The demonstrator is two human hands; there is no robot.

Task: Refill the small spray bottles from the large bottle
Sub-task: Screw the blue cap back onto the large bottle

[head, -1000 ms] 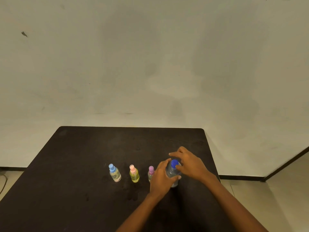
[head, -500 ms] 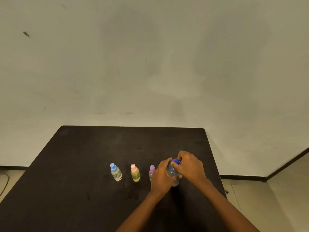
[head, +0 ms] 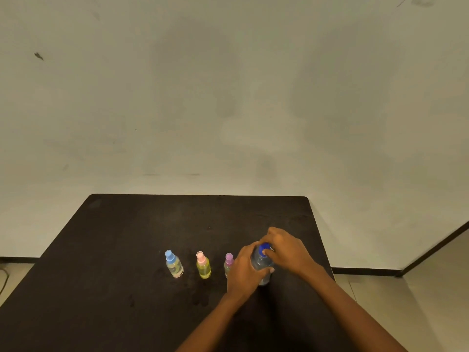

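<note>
The large clear bottle (head: 261, 262) with a dark blue cap (head: 264, 248) stands upright on the black table (head: 127, 224), right of centre. My left hand (head: 245, 271) wraps around its body. My right hand (head: 286, 250) has its fingers closed on the blue cap. Left of it stand three small spray bottles in a row: one with a purple cap (head: 229, 261), partly hidden behind my left hand, one with a pink cap and yellow liquid (head: 203, 266), and one with a light blue cap (head: 174, 264). All three have their caps on.
The table's far edge meets a plain pale wall (head: 228, 97). Its right edge (head: 322, 237) lies close to the large bottle, with tiled floor (head: 431, 301) beyond. A few wet spots (head: 200, 298) mark the tabletop in front of the small bottles.
My right hand has come down from an open hover onto the blue cap and closed its fingers around it. My left hand has kept its hold on the bottle's body.
</note>
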